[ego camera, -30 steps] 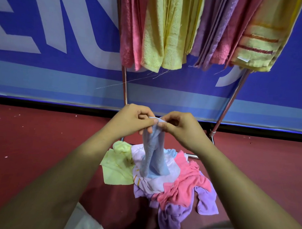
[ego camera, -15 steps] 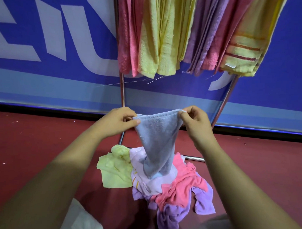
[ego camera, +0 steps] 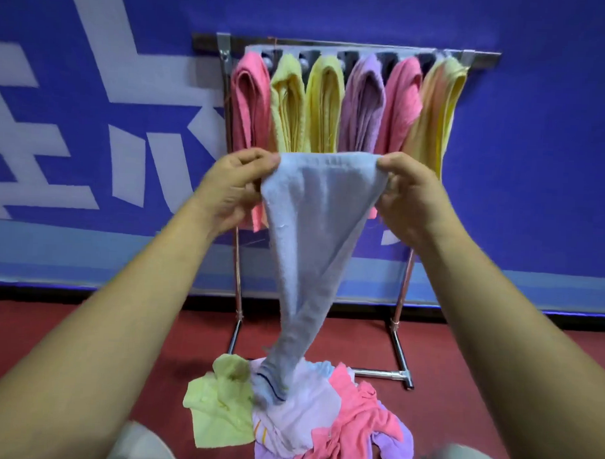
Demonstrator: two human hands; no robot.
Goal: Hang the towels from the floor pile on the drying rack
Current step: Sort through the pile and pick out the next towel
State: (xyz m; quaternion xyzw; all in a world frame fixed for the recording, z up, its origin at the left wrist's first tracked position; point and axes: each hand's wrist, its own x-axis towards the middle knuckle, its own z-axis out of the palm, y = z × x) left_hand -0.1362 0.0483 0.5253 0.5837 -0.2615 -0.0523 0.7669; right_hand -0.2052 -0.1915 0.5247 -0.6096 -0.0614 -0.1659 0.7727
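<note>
A light blue towel [ego camera: 314,236] hangs stretched between my hands. My left hand [ego camera: 232,189] pinches its top left corner and my right hand [ego camera: 410,195] pinches its top right corner. Its narrow lower end still touches the floor pile [ego camera: 322,419] of green, white, pink and purple towels. Behind the towel stands the metal drying rack [ego camera: 345,47], with several pink, yellow and purple towels [ego camera: 363,104] draped over its top bars. The blue towel's top edge is level with the lower ends of those hung towels.
A blue banner wall [ego camera: 92,119] with white lettering runs behind the rack. The rack's chrome legs and base bar [ego camera: 401,356] rest on the red floor [ego camera: 68,324] just behind the pile. My knees show at the bottom edge.
My hands have moved apart and upward, spreading the blue towel's top edge wide and lifting it toward the rack. The view has tilted up, bringing the rack's top into sight.
</note>
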